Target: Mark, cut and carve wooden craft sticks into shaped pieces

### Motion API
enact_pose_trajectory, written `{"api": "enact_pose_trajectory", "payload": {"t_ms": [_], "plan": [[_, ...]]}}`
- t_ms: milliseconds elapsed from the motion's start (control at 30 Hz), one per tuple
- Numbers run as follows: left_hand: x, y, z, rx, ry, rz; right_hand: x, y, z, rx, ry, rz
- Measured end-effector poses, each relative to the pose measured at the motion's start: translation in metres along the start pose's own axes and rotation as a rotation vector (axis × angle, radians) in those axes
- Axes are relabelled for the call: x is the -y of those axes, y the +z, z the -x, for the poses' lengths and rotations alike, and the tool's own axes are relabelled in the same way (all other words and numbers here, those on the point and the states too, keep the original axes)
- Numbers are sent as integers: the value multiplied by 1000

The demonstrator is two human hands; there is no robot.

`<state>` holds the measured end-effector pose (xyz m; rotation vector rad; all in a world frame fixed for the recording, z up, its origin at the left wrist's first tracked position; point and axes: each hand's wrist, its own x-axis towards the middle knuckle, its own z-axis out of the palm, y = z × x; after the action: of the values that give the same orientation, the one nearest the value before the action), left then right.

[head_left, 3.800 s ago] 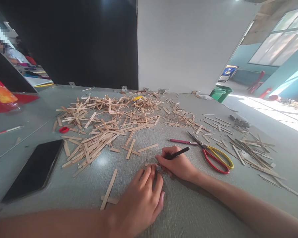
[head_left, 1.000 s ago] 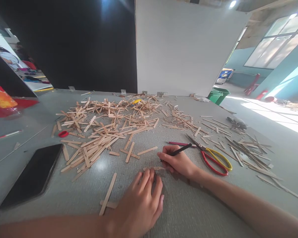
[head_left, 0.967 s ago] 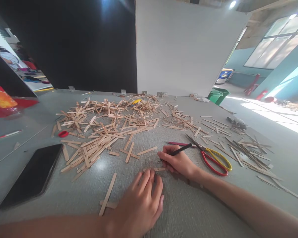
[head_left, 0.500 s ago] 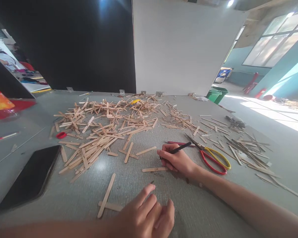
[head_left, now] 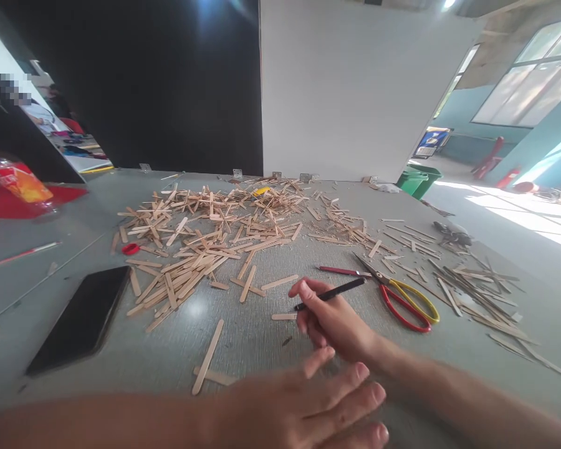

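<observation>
While the right hand [head_left: 330, 321] pinches a black pen [head_left: 331, 294] with its tip lifted, the short marked stick [head_left: 284, 317] lies loose on the table [head_left: 271, 349], just left of that hand. Left hand [head_left: 308, 405] hovers low in front, fingers spread, gripping nothing (blurred). Risk: unpinned, the stick could skid or turn under pen pressure. Scissors [head_left: 402, 296] lie near the right wrist; a sweep could catch them.

Craft sticks [head_left: 206, 240]: pale bare wood, matt. Tabletop [head_left: 262, 349]: grey, fine-ribbed texture, slight sheen. Phone [head_left: 81, 318]: glossy black glass. Scissors [head_left: 399, 293]: dull metal blades, glossy red and yellow plastic handles. Pen [head_left: 330, 294]: smooth black plastic, in right hand [head_left: 331, 321].
</observation>
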<state>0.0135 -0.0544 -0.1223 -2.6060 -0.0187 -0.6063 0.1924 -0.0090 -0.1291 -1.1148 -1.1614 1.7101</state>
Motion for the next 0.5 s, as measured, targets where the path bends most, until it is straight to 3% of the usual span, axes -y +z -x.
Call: {"api": "enact_pose_trajectory", "payload": {"t_ms": [167,300,433,500], "plan": [[6,-9,-12,62,-13,-81,4,26,21,55,8,-274],[6,-11,-33,20,86,-162,-3,33,21,130,113,-547],[3,-8,-60,55,179,-277,-9,34,23,252,208,-713],[4,-4,-68,-60,224,-323,-11,35,27,280,202,-733]]}}
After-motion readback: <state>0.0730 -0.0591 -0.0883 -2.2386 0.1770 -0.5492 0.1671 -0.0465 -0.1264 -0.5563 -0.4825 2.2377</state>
